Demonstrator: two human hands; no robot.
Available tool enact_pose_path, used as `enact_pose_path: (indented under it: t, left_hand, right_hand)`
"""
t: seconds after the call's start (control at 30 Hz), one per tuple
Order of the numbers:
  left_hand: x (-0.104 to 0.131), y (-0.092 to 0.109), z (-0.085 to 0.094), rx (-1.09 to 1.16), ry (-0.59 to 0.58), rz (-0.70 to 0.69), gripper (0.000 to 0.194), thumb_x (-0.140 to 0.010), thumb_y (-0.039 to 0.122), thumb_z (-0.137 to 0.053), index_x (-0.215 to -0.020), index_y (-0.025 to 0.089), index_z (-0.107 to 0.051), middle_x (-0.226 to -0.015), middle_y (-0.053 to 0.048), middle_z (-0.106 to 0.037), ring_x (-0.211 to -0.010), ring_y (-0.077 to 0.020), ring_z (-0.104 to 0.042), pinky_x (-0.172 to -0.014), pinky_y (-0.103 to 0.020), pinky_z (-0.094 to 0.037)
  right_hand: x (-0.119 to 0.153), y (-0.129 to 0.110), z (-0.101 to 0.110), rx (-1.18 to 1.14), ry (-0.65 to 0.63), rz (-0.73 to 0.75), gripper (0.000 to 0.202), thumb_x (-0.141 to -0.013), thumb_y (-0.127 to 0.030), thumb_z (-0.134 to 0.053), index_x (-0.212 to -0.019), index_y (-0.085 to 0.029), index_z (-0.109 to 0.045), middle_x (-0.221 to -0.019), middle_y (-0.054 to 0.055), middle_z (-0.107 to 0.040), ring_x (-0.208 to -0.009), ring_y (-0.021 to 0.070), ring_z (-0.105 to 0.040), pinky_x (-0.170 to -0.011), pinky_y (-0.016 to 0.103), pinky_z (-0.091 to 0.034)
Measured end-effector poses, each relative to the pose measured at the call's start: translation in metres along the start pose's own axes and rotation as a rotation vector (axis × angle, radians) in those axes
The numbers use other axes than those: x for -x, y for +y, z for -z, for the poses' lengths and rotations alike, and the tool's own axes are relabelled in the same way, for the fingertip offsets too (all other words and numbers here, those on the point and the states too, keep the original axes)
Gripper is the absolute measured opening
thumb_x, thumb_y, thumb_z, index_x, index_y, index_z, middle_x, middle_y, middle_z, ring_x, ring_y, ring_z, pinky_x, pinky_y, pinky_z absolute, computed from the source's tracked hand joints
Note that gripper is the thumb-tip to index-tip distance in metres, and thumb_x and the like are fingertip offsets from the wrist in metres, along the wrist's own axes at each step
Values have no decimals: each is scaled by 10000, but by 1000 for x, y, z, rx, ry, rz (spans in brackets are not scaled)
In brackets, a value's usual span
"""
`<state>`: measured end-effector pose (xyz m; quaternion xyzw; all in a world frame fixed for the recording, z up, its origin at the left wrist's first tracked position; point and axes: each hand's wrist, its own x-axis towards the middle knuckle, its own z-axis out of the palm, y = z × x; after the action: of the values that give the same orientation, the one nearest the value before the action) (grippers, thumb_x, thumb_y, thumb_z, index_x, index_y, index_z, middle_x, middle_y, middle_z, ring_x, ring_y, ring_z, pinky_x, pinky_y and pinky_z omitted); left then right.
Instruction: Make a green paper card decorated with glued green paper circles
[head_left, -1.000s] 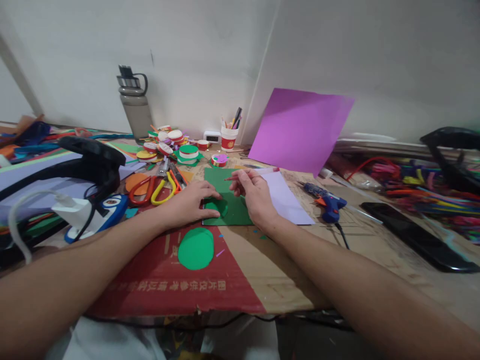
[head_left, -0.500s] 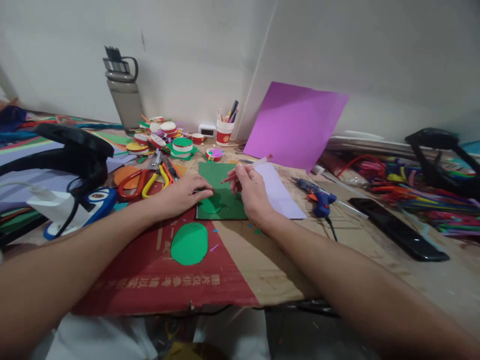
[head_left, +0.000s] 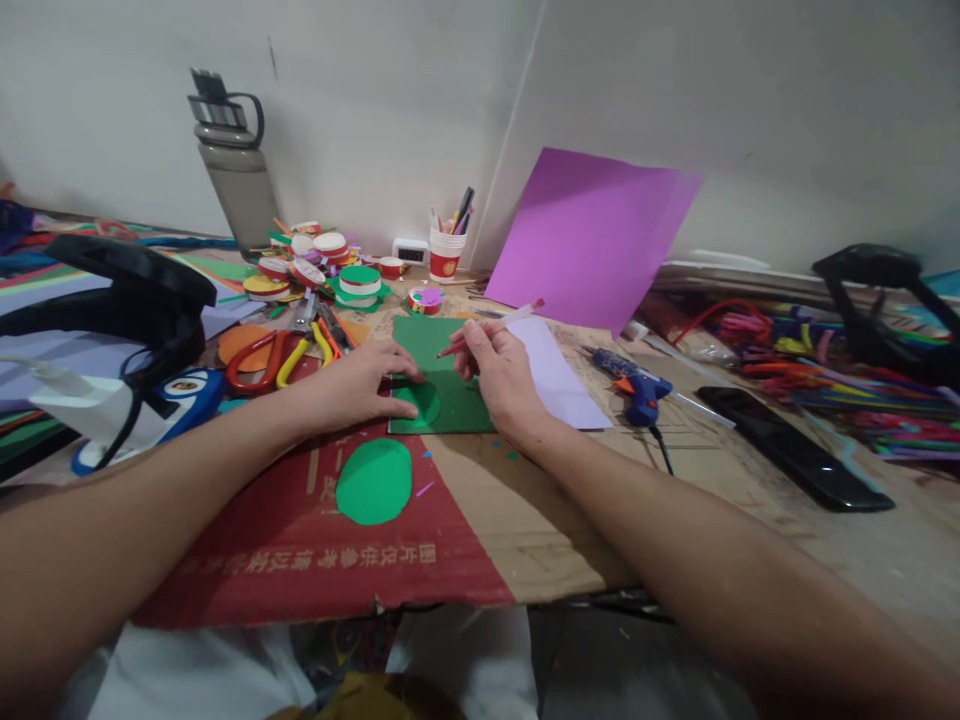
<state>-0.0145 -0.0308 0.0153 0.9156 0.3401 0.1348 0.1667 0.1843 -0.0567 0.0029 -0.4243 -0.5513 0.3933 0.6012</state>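
Note:
My right hand [head_left: 496,375] is closed around a slim red pen [head_left: 525,310] with a pale barrel, its red tip pointing left above a dark green sheet [head_left: 461,410]. At the sheet's left side my left hand [head_left: 367,385] rests with thumb and fingers apart. The thumb and fingertips press on a small bright green paper circle [head_left: 426,403] lying on that sheet. Nearer to me, a larger green paper disc [head_left: 375,482] lies on the red cardboard [head_left: 300,570]. A lilac sheet [head_left: 559,385] sticks out from under my right hand.
Red-handled [head_left: 255,362] and yellow-handled tools [head_left: 304,360] lie left, before a pile of round paper pieces [head_left: 307,260]. A cup of pens [head_left: 448,255] and a bottle [head_left: 232,170] stand behind. To the right are a blue glue gun [head_left: 641,395] and a black phone [head_left: 795,448].
My left hand's thumb and fingers have spread further apart over the small circle. The right hand still holds the pen, its tip slightly farther left. The whole view has shifted a little.

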Motion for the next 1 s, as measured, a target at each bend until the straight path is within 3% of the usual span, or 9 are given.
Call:
enact_pose_path:
  t: [0.3,0.43,0.53,0.6,0.77,1.0]
  left_hand:
    - [0,0,-2,4,31,-3,442,-754,466,-686,-1096,186,-670,-1135,-88,-604,-1081,-236,-559,-977,-356,-437]
    - [0,7,2,32,45,60,392,-830,456,-587,-1105,187,-664,-1099,-70,-652,-1018,-217,-594,-928,-338,-462]
    - [1,14,8,52,128,146,340,-881,430,-499,-1051,194,-677,-1012,-44,-690,-902,-191,-620,-833,-313,-493]
    - [3,19,11,38,183,88,319,-884,422,-498,-1004,198,-693,-1001,-43,-688,-910,-191,-616,-835,-309,-489]
    - [6,21,12,3,-22,-238,274,-916,341,-482,-950,239,-734,-1011,-48,-672,-945,-176,-613,-885,-284,-463]
    - [2,12,11,7,-137,-244,233,-890,293,-530,-909,233,-753,-976,-66,-693,-896,-180,-632,-853,-290,-483]
  right_hand:
    - [0,5,-1,-22,2,-33,324,-879,-491,-530,-764,-191,-566,-549,-32,-553,-478,84,-463,-505,222,-389]
    - [-1,7,-1,-41,31,-47,359,-865,-540,-530,-770,-195,-562,-544,-36,-540,-475,85,-458,-496,221,-385]
    - [-3,9,0,-70,68,-55,375,-855,-561,-532,-776,-195,-560,-545,-36,-532,-480,86,-456,-487,219,-383]
    - [-5,10,1,-95,99,-61,375,-857,-564,-524,-781,-198,-557,-559,-35,-529,-485,85,-456,-481,215,-382]
    - [-8,12,3,-120,124,-94,391,-852,-586,-513,-777,-204,-546,-575,-32,-526,-482,87,-461,-471,217,-383]
    - [-1,5,-1,-10,8,-28,378,-869,-555,-516,-763,-196,-569,-563,-24,-553,-501,91,-481,-502,220,-397]
